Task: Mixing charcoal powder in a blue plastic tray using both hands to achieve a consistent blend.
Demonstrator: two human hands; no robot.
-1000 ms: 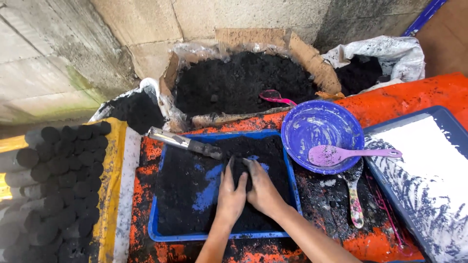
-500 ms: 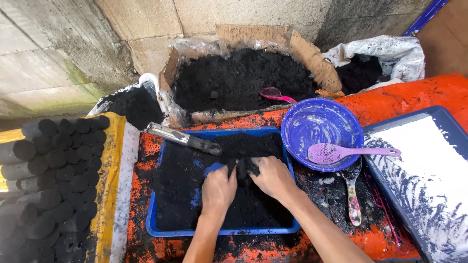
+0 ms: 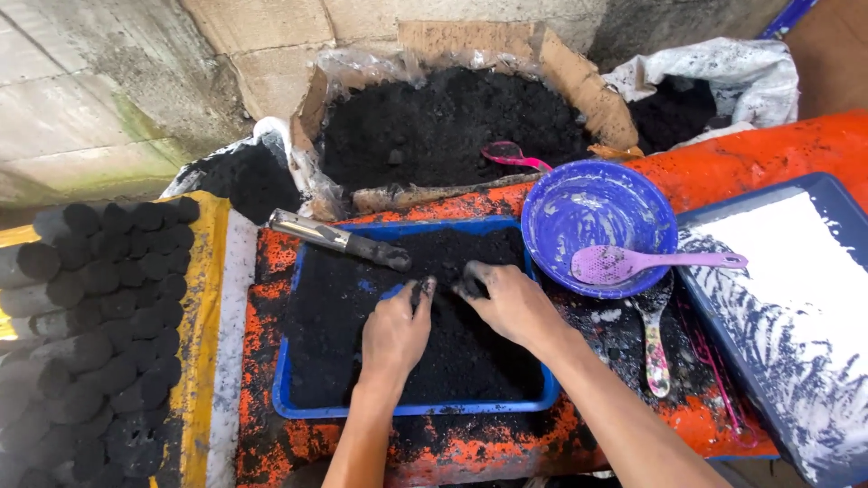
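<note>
We find both hands, left hand [image 3: 395, 333] and right hand [image 3: 508, 303], fingers curled, pressed into black powder [image 3: 344, 307] in the blue tray [image 3: 407, 408], evidently to knead it; bowl [image 3: 597, 221] just beyond right.

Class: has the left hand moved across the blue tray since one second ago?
Yes. The left hand has drawn back toward the blue tray's near rim.

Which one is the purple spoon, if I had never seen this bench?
Find the orange bench, then the round blue bowl right of the tray of black powder. The purple spoon lies across the bowl's front rim, handle pointing right. It is pale purple and fairly clean, unlike the grimy spoon lying on the bench below it.
</note>
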